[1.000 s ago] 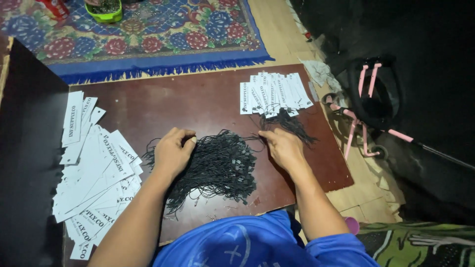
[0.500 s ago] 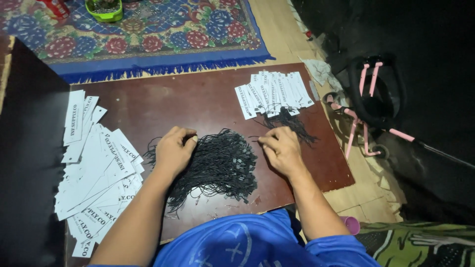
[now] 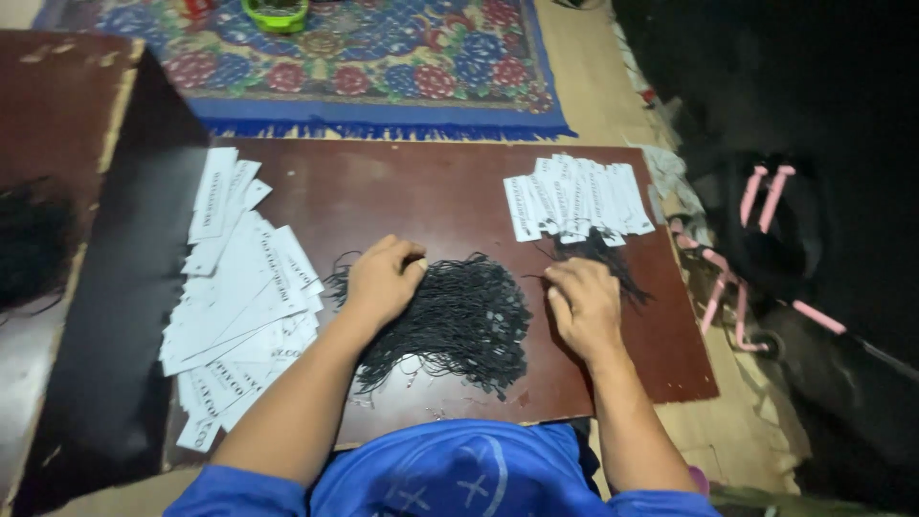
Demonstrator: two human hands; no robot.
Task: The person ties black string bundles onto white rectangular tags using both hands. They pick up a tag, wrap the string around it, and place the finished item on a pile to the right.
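Note:
A tangled heap of thin black strings (image 3: 458,319) lies in the middle of a low dark-red board (image 3: 402,196). My left hand (image 3: 380,280) rests on the heap's upper left edge, fingers curled onto the strings. At the heap's right side my right hand (image 3: 584,306) lies flat on the board, fingertips touching a smaller bunch of strings (image 3: 601,251). White paper tags (image 3: 574,196) with strings attached are fanned out beyond the right hand. A large spread of loose white tags (image 3: 244,292) covers the board's left side.
A dark wooden piece of furniture (image 3: 67,201) stands at the left, with black strings on top. A patterned blue-edged rug (image 3: 383,67) lies beyond the board. A black bag with pink straps (image 3: 766,239) sits on the floor at the right.
The view has shifted, so the board sits further right in the frame. My right hand has moved down from the strung tags and lies flatter on the board. The left hand stays on the heap.

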